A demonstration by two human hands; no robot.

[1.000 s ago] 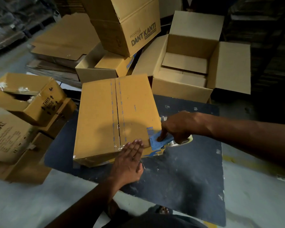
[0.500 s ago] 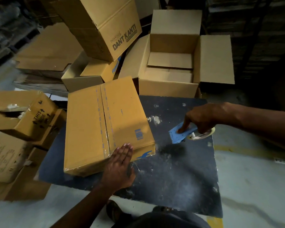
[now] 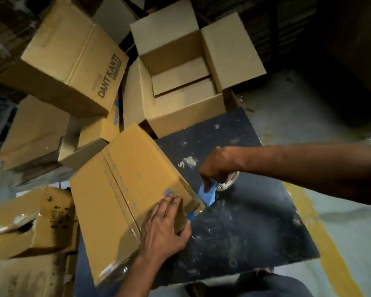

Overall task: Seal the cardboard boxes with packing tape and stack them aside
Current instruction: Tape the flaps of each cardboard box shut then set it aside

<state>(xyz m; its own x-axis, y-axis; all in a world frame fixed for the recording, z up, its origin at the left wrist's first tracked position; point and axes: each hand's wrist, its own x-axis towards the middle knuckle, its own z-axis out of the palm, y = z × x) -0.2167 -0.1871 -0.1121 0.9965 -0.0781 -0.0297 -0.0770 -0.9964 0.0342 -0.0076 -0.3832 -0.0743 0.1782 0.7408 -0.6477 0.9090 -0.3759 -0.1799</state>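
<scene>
A closed brown cardboard box lies on a dark board, with clear tape along its centre seam. My left hand rests on the box's near right corner, fingers spread over the top and thumb round the side. My right hand grips a blue tape dispenser with a roll of clear tape, held just off the box's right edge above the board.
An open empty box stands behind the board. A box printed DANT KANTI leans on other boxes at the back left. Worn boxes crowd the left. Concrete floor with a yellow line lies to the right.
The box has turned counter-clockwise and slid left. My left hand went from pressing flat on the top to wrapping the near corner. My right hand brought the dispenser back close to the box's right edge.
</scene>
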